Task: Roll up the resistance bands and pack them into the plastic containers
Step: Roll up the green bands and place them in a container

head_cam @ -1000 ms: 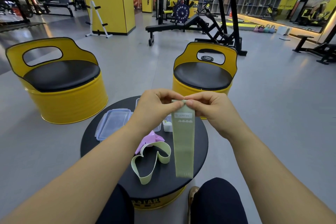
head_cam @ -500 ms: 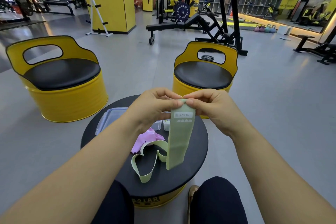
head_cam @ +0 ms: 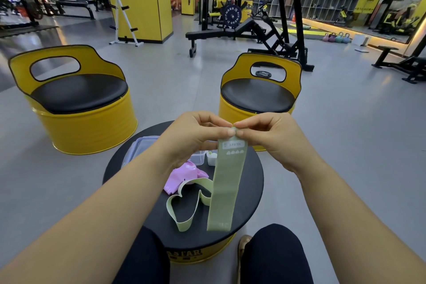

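Head view: seated person, both forearms reaching out over a small round table [head_cam: 250, 182] with a black top and yellow drum base
Left hand [head_cam: 198, 138]: thumb and forefinger pinched on the top edge of the olive-green band [head_cam: 227, 182], other fingers curled in
Right hand [head_cam: 270, 139]: same pinch on the same top edge, fingertips meeting the left hand's at the middle of the band
Olive-green band: held up in the air above the table, hangs flat and straight, slightly tilted, not rolled; white printed label just under the pinch
Lower end of it: hangs over the table's near edge; can't tell if it touches the top
Pale yellow-green band [head_cam: 184, 205]: loose wavy loop standing on its edge on the table top, partly behind the hanging band
Pink band [head_cam: 182, 176]: crumpled on the table, touching the far side of the pale loop, partly hidden under the left wrist
Large clear container [head_cam: 139, 147]: far-left part of the table, mostly hidden by the left forearm
Small clear containers [head_cam: 199, 158]: two side by side at the middle of the table, beyond the pink band; the right one holds something pale, too small to tell
Surroundings: two yellow barrel seats [head_cam: 76, 108] with black cushions on the grey floor beyond the table; person's dark-clad knees either side of the table at the bottom of the frame
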